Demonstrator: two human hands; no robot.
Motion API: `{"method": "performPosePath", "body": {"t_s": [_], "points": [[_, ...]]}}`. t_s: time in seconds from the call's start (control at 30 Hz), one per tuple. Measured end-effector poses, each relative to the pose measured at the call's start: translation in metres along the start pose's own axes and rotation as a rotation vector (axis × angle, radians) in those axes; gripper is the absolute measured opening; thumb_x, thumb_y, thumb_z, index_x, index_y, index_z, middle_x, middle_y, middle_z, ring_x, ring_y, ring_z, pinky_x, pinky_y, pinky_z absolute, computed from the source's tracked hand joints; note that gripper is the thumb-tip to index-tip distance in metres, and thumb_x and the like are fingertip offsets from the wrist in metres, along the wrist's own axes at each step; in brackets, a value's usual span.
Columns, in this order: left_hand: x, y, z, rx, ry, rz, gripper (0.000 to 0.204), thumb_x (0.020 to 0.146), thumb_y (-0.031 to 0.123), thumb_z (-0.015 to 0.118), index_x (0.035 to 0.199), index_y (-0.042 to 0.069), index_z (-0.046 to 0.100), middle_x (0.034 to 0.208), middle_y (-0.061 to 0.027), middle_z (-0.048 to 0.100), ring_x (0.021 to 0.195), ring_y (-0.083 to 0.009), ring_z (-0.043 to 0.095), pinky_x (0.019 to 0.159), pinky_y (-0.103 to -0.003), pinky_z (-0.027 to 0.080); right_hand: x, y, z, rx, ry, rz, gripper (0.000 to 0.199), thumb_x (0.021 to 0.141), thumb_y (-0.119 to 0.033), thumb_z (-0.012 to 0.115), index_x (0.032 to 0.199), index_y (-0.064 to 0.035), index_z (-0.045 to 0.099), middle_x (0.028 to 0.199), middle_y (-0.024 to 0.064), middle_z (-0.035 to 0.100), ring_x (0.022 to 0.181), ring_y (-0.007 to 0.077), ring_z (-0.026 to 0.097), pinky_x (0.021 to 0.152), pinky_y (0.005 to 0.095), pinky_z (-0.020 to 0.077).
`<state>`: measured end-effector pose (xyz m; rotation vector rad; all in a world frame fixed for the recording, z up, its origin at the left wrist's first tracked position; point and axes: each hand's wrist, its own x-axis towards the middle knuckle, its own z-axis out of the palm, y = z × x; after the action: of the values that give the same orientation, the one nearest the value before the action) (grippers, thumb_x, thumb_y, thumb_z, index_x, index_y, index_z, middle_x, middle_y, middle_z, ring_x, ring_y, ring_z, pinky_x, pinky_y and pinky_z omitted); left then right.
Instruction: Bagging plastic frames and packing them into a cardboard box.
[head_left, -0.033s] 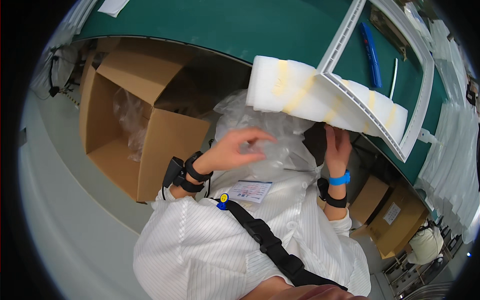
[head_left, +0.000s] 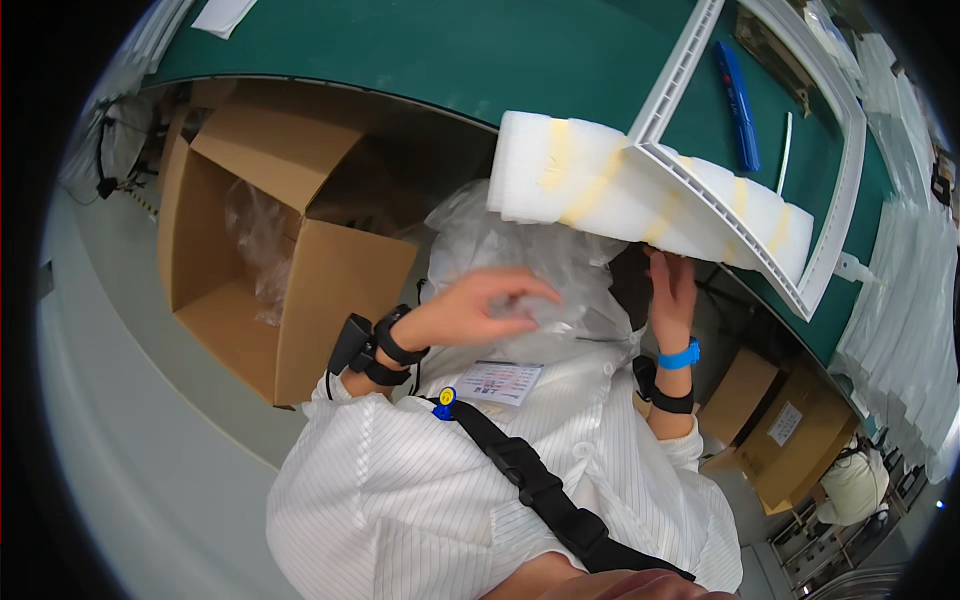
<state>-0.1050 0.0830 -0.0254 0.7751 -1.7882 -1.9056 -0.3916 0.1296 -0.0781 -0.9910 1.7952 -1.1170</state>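
Note:
My left hand hovers over a heap of clear plastic bags on my lap. Its fingers bend forward, with a gap between them and the thumb, and nothing shows in the hand. At the table's front edge, my right hand points upward with stretched fingers, its tips at the lower side of a white foam bundle with yellow tape bands. Whether those tips press on the foam cannot be seen. A white rectangular frame lies partly over the bundle, its near corner reaching past the table edge.
Inside the frame's outline, a blue marker and a thin white strip rest on the green table. To my left stands an open cardboard box with plastic film inside. More cardboard boxes and stacked plastic-wrapped pieces are at right.
My left hand has shifted slightly to the right and down, its fingers a little blurred. The right hand stays at the foam bundle.

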Motion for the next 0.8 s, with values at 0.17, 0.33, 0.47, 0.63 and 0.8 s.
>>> {"method": "performPosePath", "body": {"t_s": [0.17, 0.33, 0.47, 0.63, 0.8], "points": [[0.022, -0.008, 0.036, 0.135, -0.511, -0.006, 0.031, 0.079, 0.011, 0.056, 0.109, 0.006, 0.063, 0.096, -0.0108, 0.064, 0.091, -0.0261, 0.057, 0.084, -0.037, 0.045, 0.008, 0.056, -0.013, 0.168, -0.345, 0.268, 0.029, 0.086, -0.002, 0.059, 0.114, 0.0037, 0.054, 0.103, 0.0063, 0.062, 0.093, 0.0124, 0.056, 0.08, 0.0259, 0.0457], [0.025, -0.025, 0.018, 0.216, -0.426, -0.103, 0.026, 0.088, 0.016, 0.052, 0.108, 0.004, 0.063, 0.093, -0.0123, 0.065, 0.086, -0.0265, 0.059, 0.079, -0.036, 0.046, -0.011, 0.044, -0.044, 0.453, -0.219, 0.182, 0.033, 0.083, 0.001, 0.056, 0.116, 0.0017, 0.055, 0.101, 0.0067, 0.062, 0.094, 0.017, 0.058, 0.083, 0.0298, 0.0464], [0.023, -0.013, -0.005, 0.164, -0.102, -0.449, 0.03, 0.096, 0.023, 0.045, 0.107, 0.002, 0.062, 0.092, -0.013, 0.066, 0.077, -0.0251, 0.063, 0.071, -0.033, 0.049, -0.021, 0.064, -0.072, 0.711, 0.021, 0.08, 0.039, 0.081, -0.002, 0.052, 0.121, 0.0001, 0.053, 0.105, 0.0102, 0.061, 0.1, 0.023, 0.057, 0.085, 0.0376, 0.0477], [0.031, -0.028, -0.017, 0.266, 0.569, -0.124, 0.033, 0.082, 0.017, 0.062, 0.109, -0.001, 0.057, 0.107, -0.0192, 0.06, 0.096, -0.0334, 0.06, 0.083, -0.039, 0.047, -0.036, 0.051, -0.08, 0.78, -0.067, 0.063, 0.052, 0.073, -0.007, 0.055, 0.125, -0.0011, 0.051, 0.11, 0.0145, 0.06, 0.101, 0.0287, 0.058, 0.094, 0.047, 0.0465], [0.069, -0.105, 0.005, 0.448, 0.276, 0.136, 0.07, 0.08, 0.021, 0.069, 0.138, 0.001, 0.036, 0.128, -0.0171, 0.052, 0.108, -0.0243, 0.056, 0.085, -0.033, 0.049, -0.032, 0.036, -0.066, 0.77, -0.265, 0.115, 0.051, 0.07, -0.011, 0.056, 0.12, 0.0005, 0.052, 0.103, 0.0143, 0.061, 0.092, 0.0264, 0.06, 0.086, 0.0407, 0.0491]]}}
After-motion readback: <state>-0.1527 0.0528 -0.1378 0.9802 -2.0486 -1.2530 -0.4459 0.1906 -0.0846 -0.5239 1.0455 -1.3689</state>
